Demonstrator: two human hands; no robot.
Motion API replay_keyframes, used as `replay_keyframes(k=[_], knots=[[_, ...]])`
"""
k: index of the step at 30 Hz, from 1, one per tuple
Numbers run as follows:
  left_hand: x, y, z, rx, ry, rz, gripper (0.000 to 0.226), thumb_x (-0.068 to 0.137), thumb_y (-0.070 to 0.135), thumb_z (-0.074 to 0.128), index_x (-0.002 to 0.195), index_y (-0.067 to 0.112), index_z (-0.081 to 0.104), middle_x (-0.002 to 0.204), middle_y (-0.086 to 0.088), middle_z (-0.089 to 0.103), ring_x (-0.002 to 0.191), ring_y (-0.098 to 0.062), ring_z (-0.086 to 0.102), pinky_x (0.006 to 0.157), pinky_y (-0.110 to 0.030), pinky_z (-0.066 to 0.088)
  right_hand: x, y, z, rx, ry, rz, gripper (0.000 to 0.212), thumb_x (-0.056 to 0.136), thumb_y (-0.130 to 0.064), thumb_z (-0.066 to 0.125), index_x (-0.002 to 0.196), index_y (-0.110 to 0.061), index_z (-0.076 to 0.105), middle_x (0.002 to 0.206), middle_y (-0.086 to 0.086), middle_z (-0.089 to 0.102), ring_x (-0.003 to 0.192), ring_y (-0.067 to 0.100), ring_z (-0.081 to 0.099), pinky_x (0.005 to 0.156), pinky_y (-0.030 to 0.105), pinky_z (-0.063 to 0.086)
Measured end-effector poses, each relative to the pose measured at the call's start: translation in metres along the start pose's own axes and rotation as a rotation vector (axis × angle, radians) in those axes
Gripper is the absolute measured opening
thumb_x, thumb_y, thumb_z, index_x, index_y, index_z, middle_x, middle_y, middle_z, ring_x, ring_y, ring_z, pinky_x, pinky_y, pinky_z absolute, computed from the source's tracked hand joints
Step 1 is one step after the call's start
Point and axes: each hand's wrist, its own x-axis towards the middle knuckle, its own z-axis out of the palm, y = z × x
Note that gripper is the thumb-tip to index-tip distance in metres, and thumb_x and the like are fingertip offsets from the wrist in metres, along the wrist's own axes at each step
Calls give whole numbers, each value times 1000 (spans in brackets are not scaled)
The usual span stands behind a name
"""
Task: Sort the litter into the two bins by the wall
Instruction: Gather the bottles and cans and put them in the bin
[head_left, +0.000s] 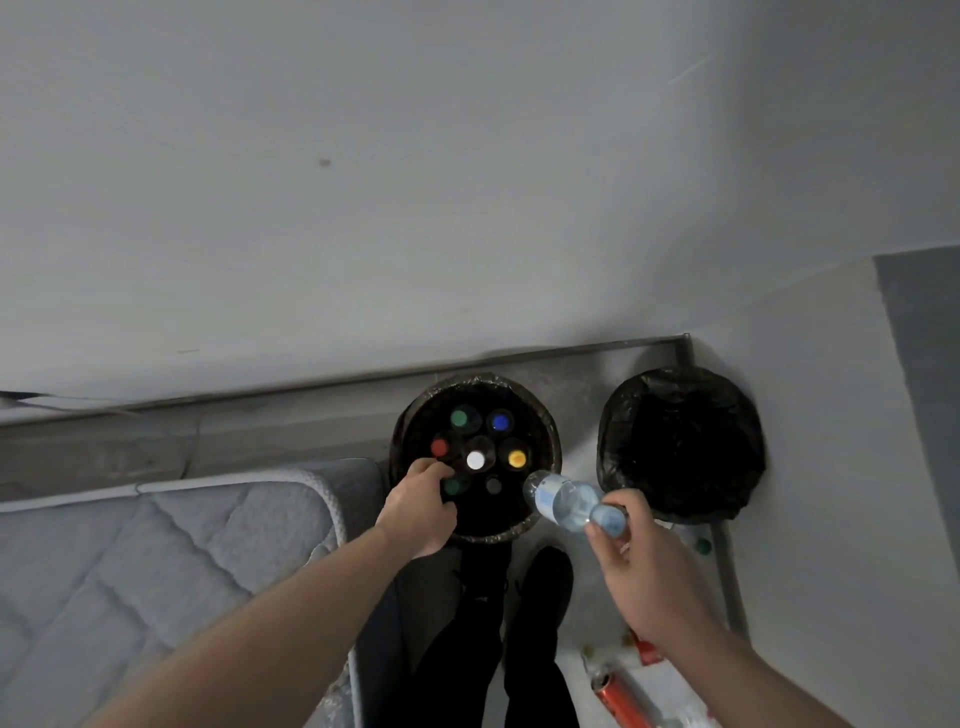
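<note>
Two hands reach toward the bins in the lower middle of the frame. The right hand (636, 564) has its fingers (597, 532) and thumb curled round the capped neck end of a clear plastic water bottle (563, 500), which lies tilted with its base pointing up and left over the near right rim of the left bin (555, 457). The left hand (422, 506) reaches into that bin at its lower left side, its fingers (431, 470) bent down among upright bottles; whether they hold one I cannot tell. Bottle caps (475, 460) in green, blue, red, white and yellow show inside. Just right of it stands the right bin (680, 441), lined with a black bag, against the wall. A red can (621, 696) lies on the floor at lower right. A quilted mattress (156, 561) fills the lower left.
</note>
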Motion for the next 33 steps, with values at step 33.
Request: replay_keyframes(k=[33], knots=[[-6,-52,-29,-112,164,55,37,86,23,62,123,28,62,142,12,42,104,-15,61,92,-26,47,149,-92,59,-241,-83,27,39,100,-43,52,133,-27,39,93,-1,65,78,25,61,61,35,46]])
